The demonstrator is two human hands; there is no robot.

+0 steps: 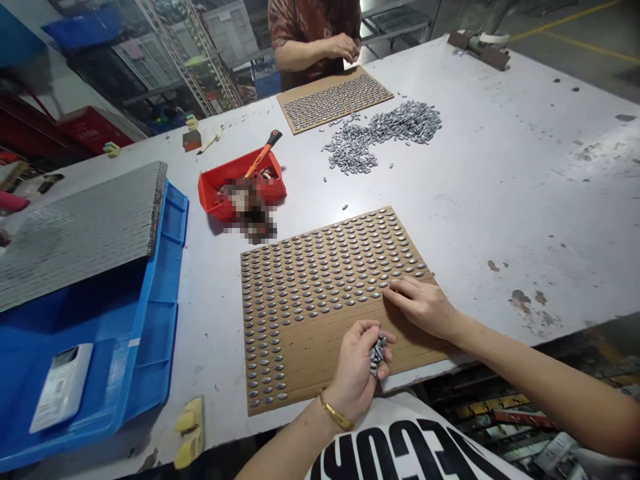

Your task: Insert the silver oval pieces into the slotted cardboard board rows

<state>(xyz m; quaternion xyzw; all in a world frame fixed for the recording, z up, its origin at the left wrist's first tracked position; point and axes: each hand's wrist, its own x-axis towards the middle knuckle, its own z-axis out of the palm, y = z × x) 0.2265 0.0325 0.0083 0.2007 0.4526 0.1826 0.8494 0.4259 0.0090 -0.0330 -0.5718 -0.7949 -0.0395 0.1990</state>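
A brown cardboard sheet lies on the table in front of me, with rows of small grey oval metal pieces over its far part and down its left side. My left hand, with a gold bracelet at the wrist, is closed around a bunch of the same metal pieces above the bare near part. Thumb and fingers together, my right hand rests at the right end of the nearest long row. Whatever is between its fingertips is hidden.
A pile of loose metal pieces lies farther back. Across the table, a person stands at another cardboard sheet. To the left are a red bin with an orange-handled tool and a blue crate with stacked grey sheets.
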